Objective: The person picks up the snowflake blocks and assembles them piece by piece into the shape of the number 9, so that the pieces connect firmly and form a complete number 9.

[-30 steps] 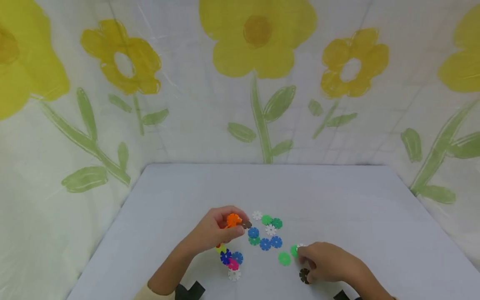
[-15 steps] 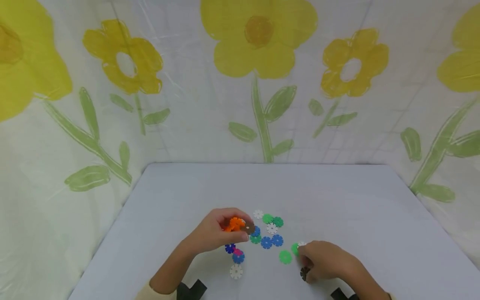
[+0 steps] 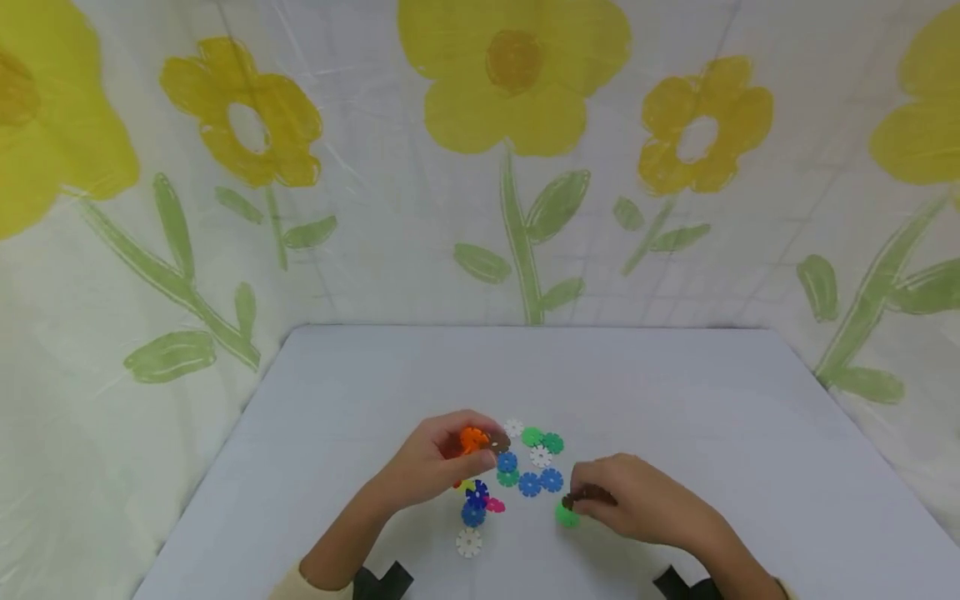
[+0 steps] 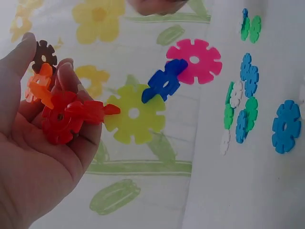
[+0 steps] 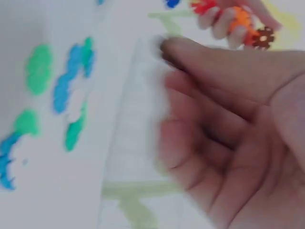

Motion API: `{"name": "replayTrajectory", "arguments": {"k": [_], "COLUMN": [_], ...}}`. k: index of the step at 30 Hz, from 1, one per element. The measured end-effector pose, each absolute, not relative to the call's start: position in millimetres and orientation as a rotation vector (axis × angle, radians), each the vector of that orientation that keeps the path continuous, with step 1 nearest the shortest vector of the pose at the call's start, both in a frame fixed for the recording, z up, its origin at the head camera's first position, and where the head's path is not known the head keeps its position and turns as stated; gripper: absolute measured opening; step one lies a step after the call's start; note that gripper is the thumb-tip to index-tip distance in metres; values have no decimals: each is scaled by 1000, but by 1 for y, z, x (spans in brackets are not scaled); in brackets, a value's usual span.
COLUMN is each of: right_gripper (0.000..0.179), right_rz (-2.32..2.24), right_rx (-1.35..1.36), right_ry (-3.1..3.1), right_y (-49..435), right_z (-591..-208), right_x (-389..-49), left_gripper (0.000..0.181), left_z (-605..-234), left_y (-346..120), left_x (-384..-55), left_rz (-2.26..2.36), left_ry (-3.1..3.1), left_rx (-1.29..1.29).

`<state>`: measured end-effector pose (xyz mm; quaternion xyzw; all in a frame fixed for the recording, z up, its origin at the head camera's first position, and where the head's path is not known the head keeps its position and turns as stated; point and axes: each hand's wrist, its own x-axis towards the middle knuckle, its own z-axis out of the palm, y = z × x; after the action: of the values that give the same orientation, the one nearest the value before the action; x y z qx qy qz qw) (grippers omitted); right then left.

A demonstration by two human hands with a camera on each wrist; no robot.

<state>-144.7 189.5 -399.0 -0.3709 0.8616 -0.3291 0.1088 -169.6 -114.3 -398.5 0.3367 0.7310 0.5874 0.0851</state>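
Observation:
My left hand [image 3: 420, 467] holds one end of a chain of slotted plastic snowflake discs. In the left wrist view the brown disc [image 4: 45, 58] is at the fingertips, followed by orange discs [image 4: 33, 88] and red discs [image 4: 58, 125] against the fingers. From there a yellow disc [image 4: 147, 121], a dark blue disc [image 4: 165, 82] and a pink disc [image 4: 205, 67] hang out of the hand. My right hand [image 3: 648, 508] pinches a brown disc [image 3: 597, 493] between thumb and fingers, mostly covered and blurred in the right wrist view.
Loose blue discs [image 3: 529, 484], white discs [image 3: 540, 457] and green discs [image 3: 552, 442] lie between the hands on the white table [image 3: 675, 383]. Nearer the front are a white disc [image 3: 468, 543] and a blue disc [image 3: 473, 514]. A light green disc [image 3: 567, 517] lies by the right fingertips.
My right hand has picked the brown disc up from the table and moved left and slightly away from me. The left hand stays nearly in place while its hanging chain swings to the right.

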Motion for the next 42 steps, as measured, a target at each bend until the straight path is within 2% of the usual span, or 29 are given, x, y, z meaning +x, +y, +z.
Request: {"name": "replayTrajectory", "arguments": {"k": [5, 15, 22, 29, 42], "right_gripper": [12, 6, 10, 10, 20], "right_rz": [-1289, -1295, -1330, -1310, -1380], "right_rx": [-1289, -1370, -1428, -1452, -1514], "right_ry": [2566, 2604, 2602, 2626, 2820], "right_y": [174, 146, 146, 140, 127], "right_z": [-385, -370, -369, -376, -389], "right_x": [-147, -144, -142, -142, -141], "left_gripper": [25, 25, 29, 26, 24], "left_z": [-398, -397, -398, -403, -403], "left_y": [-112, -108, -108, -106, -105], "left_x": [-166, -162, -163, -163, -162], "left_rz": [1753, 1720, 1628, 1549, 1543], "left_ry": [2170, 2231, 2236, 2143, 2136], "left_rx": [1073, 1151, 1163, 1302, 1337]}}
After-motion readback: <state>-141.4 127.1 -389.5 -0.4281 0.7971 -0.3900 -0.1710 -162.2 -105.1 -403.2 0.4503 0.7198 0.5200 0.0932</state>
